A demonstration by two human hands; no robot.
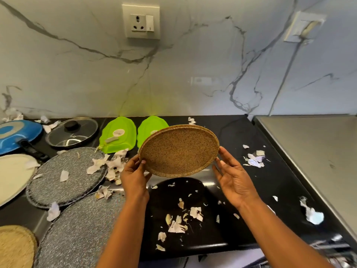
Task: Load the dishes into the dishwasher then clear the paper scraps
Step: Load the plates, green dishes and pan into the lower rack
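Bright, soft, even light; wide-angle bowing and softness toward the edges.

The marble wall (193,64) is evenly lit and no hard shadows are cast on it. Pale bands of glare are thrown back by the glossy black tabletop (286,176) in the centre of the frame and along its lower edge, and a dark rounded patch is left in the glare below the brown plate (178,150). A green tint is cast on the wall just above the green plates (117,136). The centre is rendered sharply. The switch plate (303,26) at the upper right is skewed and soft, the lower right corner is smeared, and the grey speckled plate (81,229) at the lower left is broken into noise.
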